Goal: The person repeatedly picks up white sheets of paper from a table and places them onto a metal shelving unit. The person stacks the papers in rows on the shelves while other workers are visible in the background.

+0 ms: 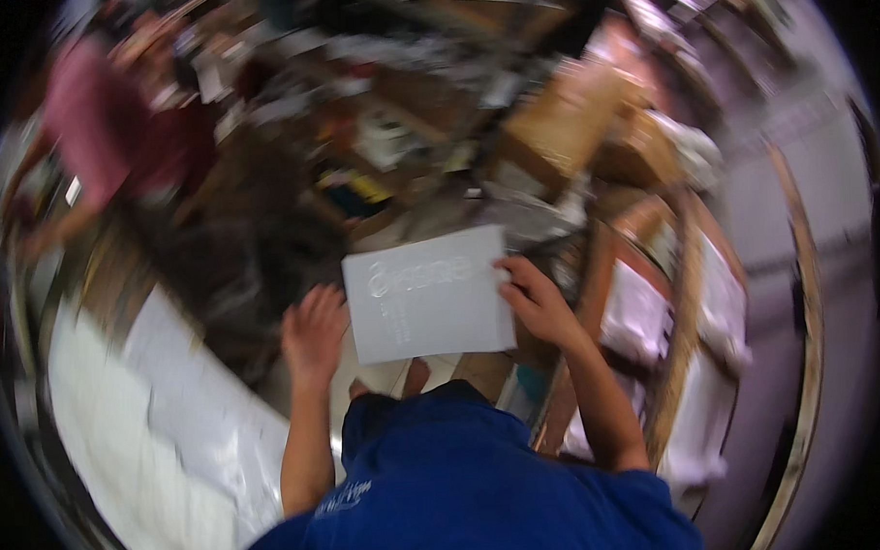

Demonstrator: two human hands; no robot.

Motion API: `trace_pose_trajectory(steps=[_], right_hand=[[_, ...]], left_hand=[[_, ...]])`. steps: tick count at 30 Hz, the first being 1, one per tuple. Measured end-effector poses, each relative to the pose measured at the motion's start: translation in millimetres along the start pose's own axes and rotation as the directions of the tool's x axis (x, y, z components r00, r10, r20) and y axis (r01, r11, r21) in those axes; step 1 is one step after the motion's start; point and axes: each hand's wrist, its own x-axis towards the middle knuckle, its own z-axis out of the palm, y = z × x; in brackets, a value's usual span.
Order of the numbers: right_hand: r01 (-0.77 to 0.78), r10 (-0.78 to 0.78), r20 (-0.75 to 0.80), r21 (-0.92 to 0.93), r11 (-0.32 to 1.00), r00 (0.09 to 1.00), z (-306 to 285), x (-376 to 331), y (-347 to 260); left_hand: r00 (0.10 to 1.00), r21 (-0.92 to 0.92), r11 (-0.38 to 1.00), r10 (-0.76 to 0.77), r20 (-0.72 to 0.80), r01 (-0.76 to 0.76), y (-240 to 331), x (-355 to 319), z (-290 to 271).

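A light grey rectangular sheet (430, 309) with pale print is held up in front of my blue shirt, tilted slightly. My right hand (540, 301) pinches its right edge between thumb and fingers. At the opposite edge is my left hand (316, 336), back upward and fingers stretched out. Whether the left hand touches the sheet is unclear because of motion blur. Below the sheet my feet show on a tiled floor.
White sheets (164, 411) cover a surface at left. A person in a red shirt (105, 122) leans there. Wooden racks (689, 334) with white wrapped packs stand at right. Beyond are cardboard boxes (565, 120) and a dark bag-like heap (265, 271).
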Motion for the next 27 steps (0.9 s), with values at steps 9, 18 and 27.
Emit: trace_pose_trajectory(steps=[9,18,27], right_hand=[[-0.300,0.236,-0.521,-0.041,0.953,0.821,-213,-53,11],[-0.274,0.425,-0.898,0.382,0.883,0.117,-354,-193,100],[-0.627,0.474,-0.866,0.461,0.628,-0.163,-370,-229,175]], left_hand=[[0.986,0.091,0.996,0.014,-0.165,0.001,15,-1,-62],[0.991,0.140,0.989,-0.023,-0.132,0.041,10,10,-50],[0.982,0.229,0.973,0.033,-0.189,0.011,2,3,-32]])
